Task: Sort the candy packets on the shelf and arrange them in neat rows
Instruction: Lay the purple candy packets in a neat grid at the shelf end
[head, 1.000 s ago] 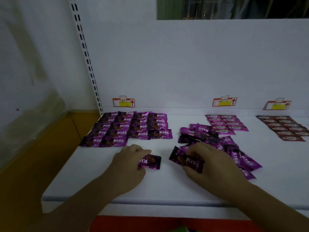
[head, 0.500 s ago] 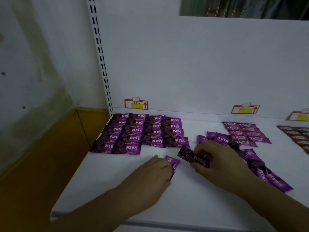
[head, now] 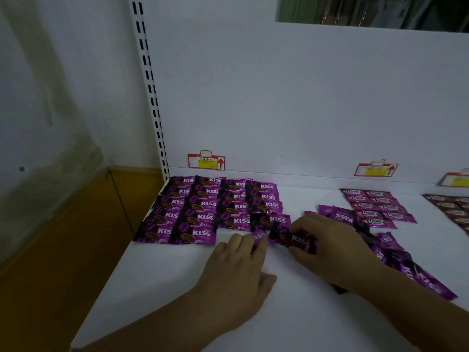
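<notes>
**White shelf, four lots of packets**

The white shelf (head: 177,301) bears every packet in view. The right hand (head: 330,245) pinches a single KISS packet (head: 291,238), which seems to rest on the board, though the dim light leaves that unsure. Just left of that grip a second purple packet (head: 258,236) lies under the flat fingers of the left hand (head: 238,270). Beyond the grip and to its left, a neat block of KISS packets (head: 210,209) lies in overlapping rows. Right of the grip, a loose heap (head: 385,250) of purple packets trails toward the front edge. Farther back on the right lie pink Choco packets (head: 375,207) in rows, and past them dark packets (head: 454,209).
</notes>
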A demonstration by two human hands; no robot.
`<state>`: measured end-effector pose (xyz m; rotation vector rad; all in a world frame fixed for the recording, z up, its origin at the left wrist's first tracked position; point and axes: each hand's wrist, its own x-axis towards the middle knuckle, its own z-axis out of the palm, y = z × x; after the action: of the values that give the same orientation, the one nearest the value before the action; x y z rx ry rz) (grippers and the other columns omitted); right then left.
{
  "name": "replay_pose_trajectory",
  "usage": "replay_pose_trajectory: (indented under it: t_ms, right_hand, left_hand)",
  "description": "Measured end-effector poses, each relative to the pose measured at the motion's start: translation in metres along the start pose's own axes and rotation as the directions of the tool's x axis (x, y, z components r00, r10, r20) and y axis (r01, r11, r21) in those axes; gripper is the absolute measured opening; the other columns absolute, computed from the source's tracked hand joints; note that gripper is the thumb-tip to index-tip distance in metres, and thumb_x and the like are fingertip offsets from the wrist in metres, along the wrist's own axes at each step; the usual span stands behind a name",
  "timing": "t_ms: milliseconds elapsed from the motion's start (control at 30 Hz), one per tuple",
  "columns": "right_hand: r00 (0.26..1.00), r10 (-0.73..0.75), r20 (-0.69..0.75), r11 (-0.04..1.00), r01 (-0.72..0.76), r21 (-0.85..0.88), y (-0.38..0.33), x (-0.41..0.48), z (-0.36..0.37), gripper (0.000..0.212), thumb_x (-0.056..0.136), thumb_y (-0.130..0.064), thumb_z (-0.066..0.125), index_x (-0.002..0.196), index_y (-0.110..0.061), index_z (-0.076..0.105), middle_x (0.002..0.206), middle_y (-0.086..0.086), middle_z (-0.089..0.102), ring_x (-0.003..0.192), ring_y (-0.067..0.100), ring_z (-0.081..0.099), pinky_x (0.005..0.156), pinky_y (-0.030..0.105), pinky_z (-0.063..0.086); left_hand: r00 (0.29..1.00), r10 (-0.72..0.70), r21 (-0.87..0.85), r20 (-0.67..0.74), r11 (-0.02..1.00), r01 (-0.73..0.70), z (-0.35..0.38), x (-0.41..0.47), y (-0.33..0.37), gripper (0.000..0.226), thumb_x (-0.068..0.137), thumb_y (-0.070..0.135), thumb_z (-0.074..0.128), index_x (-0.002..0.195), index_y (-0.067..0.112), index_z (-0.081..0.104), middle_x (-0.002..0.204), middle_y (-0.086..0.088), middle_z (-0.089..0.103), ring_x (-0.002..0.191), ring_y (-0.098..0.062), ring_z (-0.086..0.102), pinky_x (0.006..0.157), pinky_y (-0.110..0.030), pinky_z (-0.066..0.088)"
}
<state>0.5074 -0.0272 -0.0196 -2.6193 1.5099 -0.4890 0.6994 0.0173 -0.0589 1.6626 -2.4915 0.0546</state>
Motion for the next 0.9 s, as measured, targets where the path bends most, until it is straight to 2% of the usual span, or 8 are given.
replay_pose_trajectory:
  t_ms: [167,333,400,467,500,600,767,900]
  right_hand:
    - [0.999,-0.006,0.033,0.999,0.007,-0.039,0.002,0.004,0.003,0.028,0.083,-0.039,0.063,0.109,-0.028,0.063,0.103,-0.012,0.062,0.087,0.003,0.055,0.069,0.0,0.029]
    - [0.999,-0.017,0.042,0.999,0.018,-0.034,0.004,0.007,0.007,0.03,0.084,-0.04,0.062,0.112,-0.029,0.061,0.108,-0.012,0.061,0.092,0.004,0.055,0.079,0.01,0.04]
    - [0.998,-0.022,0.052,0.999,0.024,-0.03,0.005,0.008,0.008,0.031,0.084,-0.04,0.062,0.113,-0.029,0.06,0.109,-0.012,0.06,0.094,0.005,0.055,0.081,0.013,0.043]
    - [0.998,-0.031,0.061,0.999,0.034,-0.036,0.005,0.009,0.009,0.031,0.084,-0.04,0.061,0.113,-0.03,0.06,0.109,-0.012,0.06,0.095,0.005,0.055,0.084,0.017,0.045]
    - [0.997,-0.035,0.062,0.999,0.037,-0.033,0.006,0.009,0.01,0.03,0.084,-0.04,0.061,0.113,-0.029,0.06,0.109,-0.011,0.06,0.095,0.005,0.055,0.085,0.019,0.046]
    - [0.998,-0.045,0.053,0.999,0.046,-0.026,0.005,0.012,0.013,0.029,0.083,-0.037,0.063,0.111,-0.029,0.062,0.107,-0.011,0.062,0.094,0.007,0.056,0.084,0.021,0.047]
    - [0.995,-0.079,0.055,0.996,0.08,-0.033,0.004,0.018,0.02,0.026,0.082,-0.032,0.066,0.107,-0.026,0.065,0.102,-0.009,0.064,0.088,0.007,0.057,0.075,0.014,0.04]
    - [0.994,-0.091,0.057,0.996,0.092,-0.012,0.003,0.022,0.024,0.027,0.083,-0.034,0.064,0.11,-0.026,0.063,0.104,-0.009,0.063,0.09,0.008,0.058,0.077,0.019,0.046]
  left_hand:
    - [0.999,-0.047,0.075,0.025,0.996,0.045,-0.003,-0.003,-0.004,0.065,0.091,0.057,0.013,0.145,0.021,0.019,0.138,0.0,0.028,0.125,-0.018,0.023,0.103,-0.037,0.021]
    - [0.986,-0.152,0.105,0.064,0.984,0.144,-0.006,-0.004,-0.004,0.064,0.09,0.06,0.013,0.145,0.026,0.019,0.145,0.0,0.028,0.134,-0.018,0.02,0.109,-0.046,0.012]
    - [0.978,-0.191,0.091,0.083,0.979,0.183,-0.012,-0.006,-0.004,0.065,0.086,0.058,0.015,0.138,0.027,0.04,0.135,-0.001,0.047,0.128,-0.021,0.039,0.103,-0.053,0.027]
    - [0.976,-0.212,0.038,0.047,0.977,0.21,-0.014,-0.009,-0.003,0.058,0.082,0.055,0.027,0.118,0.027,0.064,0.111,0.001,0.066,0.105,-0.02,0.061,0.086,-0.05,0.047]
    - [0.979,-0.202,0.022,0.005,0.979,0.202,-0.014,-0.009,-0.003,0.055,0.08,0.054,0.031,0.112,0.028,0.067,0.104,0.002,0.069,0.098,-0.019,0.064,0.081,-0.049,0.05]
    - [0.981,-0.19,-0.011,-0.029,0.982,0.19,-0.011,-0.009,-0.002,0.051,0.077,0.053,0.035,0.108,0.029,0.068,0.101,0.002,0.069,0.092,-0.018,0.065,0.078,-0.048,0.051]
    - [0.977,-0.206,-0.013,-0.059,0.978,0.206,-0.008,-0.008,-0.003,0.049,0.075,0.052,0.036,0.103,0.029,0.07,0.098,0.002,0.069,0.091,-0.019,0.065,0.077,-0.048,0.051]
    - [0.974,-0.213,-0.013,-0.081,0.977,0.213,-0.007,-0.008,-0.004,0.049,0.073,0.051,0.037,0.1,0.028,0.071,0.097,0.001,0.069,0.089,-0.019,0.065,0.076,-0.048,0.051]
